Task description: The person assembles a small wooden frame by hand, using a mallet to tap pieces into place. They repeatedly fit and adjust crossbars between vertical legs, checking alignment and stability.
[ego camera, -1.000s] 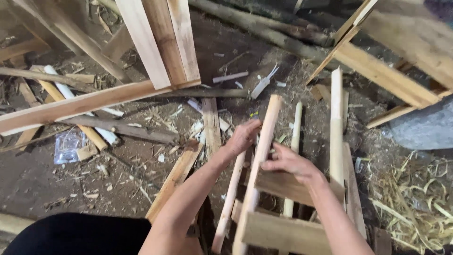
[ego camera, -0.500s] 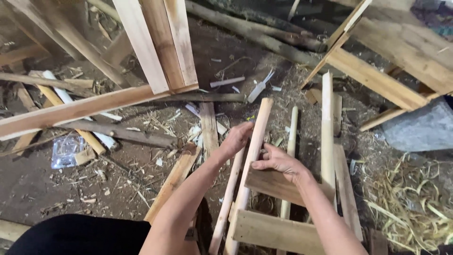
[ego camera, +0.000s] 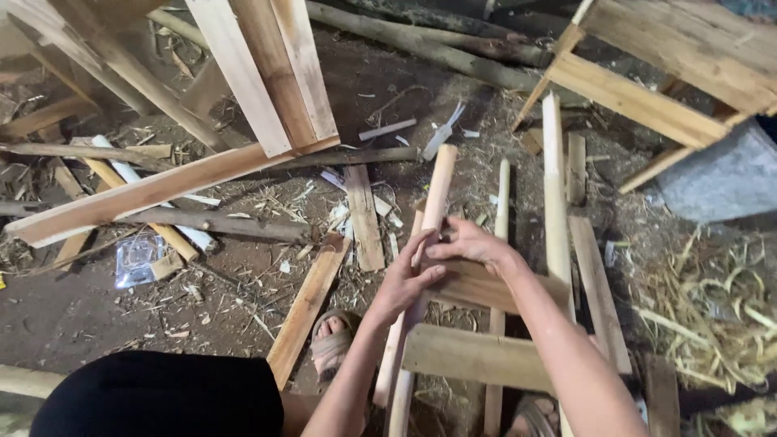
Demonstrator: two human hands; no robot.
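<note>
Since the earlier frames, both hands have been drawn closer together on the wooden frame (ego camera: 486, 324), and the upright pale stick (ego camera: 433, 210) has been shifted slightly toward 11 o'clock. Largest in view, the frame of slats and sticks is stood on the dirt floor (ego camera: 97, 307) at 6 o'clock, between two sandalled feet. Its upper crosspiece (ego camera: 486, 287) is covered by the right hand (ego camera: 469, 247), fingers curled together over its top edge. At 9 o'clock of that hand, the left hand (ego camera: 405, 283) is wrapped around the stick, fingers clamped on it. Both forearms are angled up from 6 o'clock, wrists bent inward. A slip may be judged possible: the stick is held only by hand pressure, so it could be twisted loose or a finger pinched against the crosspiece.
</note>
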